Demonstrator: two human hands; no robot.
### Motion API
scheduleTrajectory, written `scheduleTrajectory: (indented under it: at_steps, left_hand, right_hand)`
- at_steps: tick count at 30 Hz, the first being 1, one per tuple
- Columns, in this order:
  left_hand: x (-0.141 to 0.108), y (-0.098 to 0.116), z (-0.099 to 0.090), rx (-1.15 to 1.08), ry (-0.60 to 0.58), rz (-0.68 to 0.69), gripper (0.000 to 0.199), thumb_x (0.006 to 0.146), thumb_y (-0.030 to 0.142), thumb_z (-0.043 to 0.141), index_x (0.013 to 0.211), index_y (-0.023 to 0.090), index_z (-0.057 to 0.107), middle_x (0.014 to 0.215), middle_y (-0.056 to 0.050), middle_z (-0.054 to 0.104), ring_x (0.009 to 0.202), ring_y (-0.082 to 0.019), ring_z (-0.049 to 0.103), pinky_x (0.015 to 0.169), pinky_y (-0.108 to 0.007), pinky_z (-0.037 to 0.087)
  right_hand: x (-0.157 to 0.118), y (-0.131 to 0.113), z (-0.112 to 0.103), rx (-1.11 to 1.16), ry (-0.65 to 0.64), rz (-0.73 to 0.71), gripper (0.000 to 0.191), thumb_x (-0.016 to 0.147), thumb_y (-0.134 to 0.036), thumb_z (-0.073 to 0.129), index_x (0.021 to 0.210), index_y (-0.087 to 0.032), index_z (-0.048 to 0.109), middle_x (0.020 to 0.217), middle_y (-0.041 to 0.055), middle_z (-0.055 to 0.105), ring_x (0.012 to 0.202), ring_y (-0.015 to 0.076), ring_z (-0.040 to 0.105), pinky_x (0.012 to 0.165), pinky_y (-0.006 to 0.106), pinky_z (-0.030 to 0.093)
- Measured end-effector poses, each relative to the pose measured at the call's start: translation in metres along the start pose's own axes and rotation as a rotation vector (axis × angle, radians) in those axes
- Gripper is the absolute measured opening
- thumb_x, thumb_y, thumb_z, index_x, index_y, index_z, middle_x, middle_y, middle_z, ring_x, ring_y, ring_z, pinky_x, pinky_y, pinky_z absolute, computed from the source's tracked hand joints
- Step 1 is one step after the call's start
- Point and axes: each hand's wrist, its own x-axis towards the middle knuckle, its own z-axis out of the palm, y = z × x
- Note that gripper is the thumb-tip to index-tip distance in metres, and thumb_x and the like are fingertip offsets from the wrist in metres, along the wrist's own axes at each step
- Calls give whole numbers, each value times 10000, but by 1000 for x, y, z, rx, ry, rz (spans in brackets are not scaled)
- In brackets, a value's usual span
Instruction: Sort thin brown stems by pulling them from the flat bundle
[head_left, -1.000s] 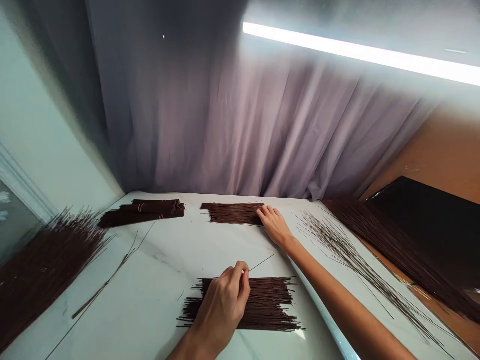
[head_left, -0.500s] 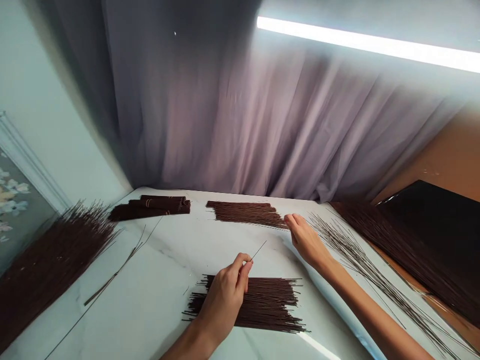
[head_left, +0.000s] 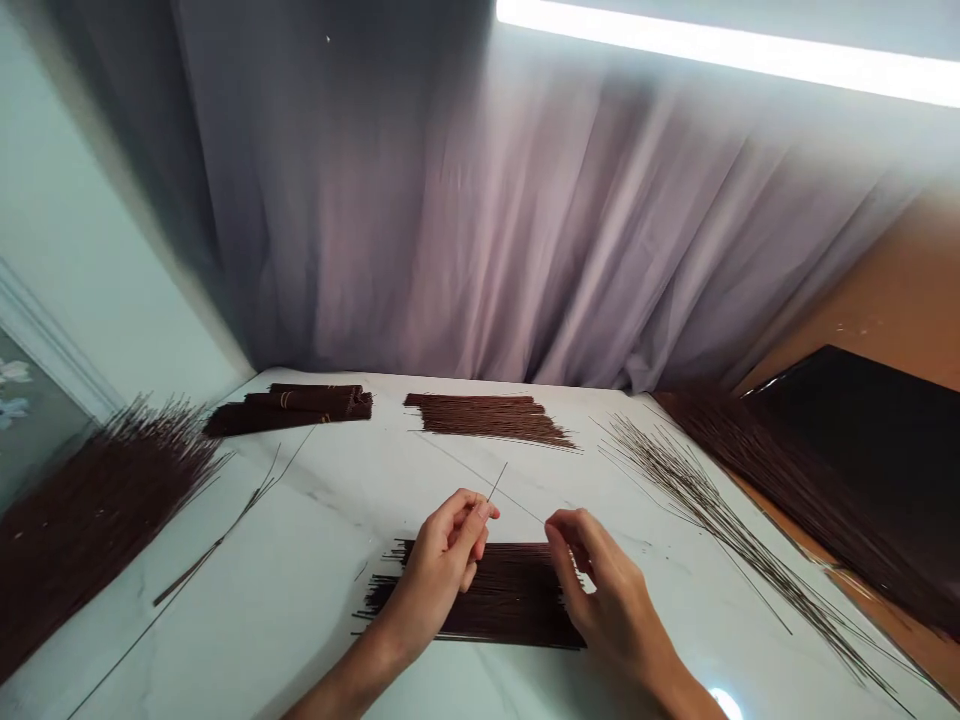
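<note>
At the near pile (head_left: 517,595), left hand (head_left: 448,545) pinches a short stick (head_left: 497,481), right hand (head_left: 611,590) a long stick (head_left: 517,501).

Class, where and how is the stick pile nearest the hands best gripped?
Probably around mid-length, from the near side: the stick pile lies crosswise, its long near edge toward the camera. Its left end is uneven and no band shows on it, so a broad wrap, squeezing front to back, might keep it together.

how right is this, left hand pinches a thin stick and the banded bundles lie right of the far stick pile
Wrong side: the head view shows the banded bundles left of the far stick pile. The left hand does pinch a thin stick.
</note>
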Motion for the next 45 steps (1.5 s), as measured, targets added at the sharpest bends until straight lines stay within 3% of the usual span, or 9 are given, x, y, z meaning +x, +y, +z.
scheduleTrajectory:
  at_steps: [5, 11, 20, 35, 45]
  left_hand:
    - [2, -2, -1, 5, 39, -22, 382, 972, 558, 541, 909, 186, 602, 560, 100, 397, 421, -47, 240, 379, -167, 166]
    - [6, -3, -4, 7, 106, -52, 405, 921, 579, 608, 849, 180, 605, 507, 110, 375, 421, -51, 207, 376, -166, 146]
    - [1, 6, 0, -32, 102, -63, 389, 932, 537, 622, 824, 164, 614, 576, 75, 430, 511, -69, 242, 426, -176, 121]
    - [-6, 10, 6, -56, 85, 4, 383, 955, 529, 589, 823, 169, 593, 568, 81, 435, 469, -64, 270, 421, -183, 181]
    - [-7, 13, 6, 28, 98, 23, 376, 989, 500, 552, 825, 164, 597, 588, 67, 470, 463, -55, 314, 431, -186, 211]
  right_hand:
    - [-3, -2, 3, -54, -7, -81, 78, 1043, -207, 426, 1052, -238, 497, 832, 22, 597, 661, 154, 608, 590, 263, 495]
    - [-8, -3, 6, -66, -61, -63, 106, 1044, -207, 405, 1065, -256, 497, 873, 36, 605, 693, 171, 634, 600, 278, 524]
    - [-12, -3, 9, -35, -125, 28, 118, 1055, -251, 385, 1003, -271, 488, 823, 13, 606, 639, 167, 622, 550, 270, 491]
    - [-6, 1, 2, 169, -183, 76, 165, 1061, -294, 406, 948, -253, 518, 771, -2, 575, 621, 147, 558, 527, 243, 456]
    - [-5, 0, -5, 204, -229, 55, 111, 1061, -259, 411, 1011, -259, 510, 834, 0, 587, 674, 147, 566, 621, 260, 463]
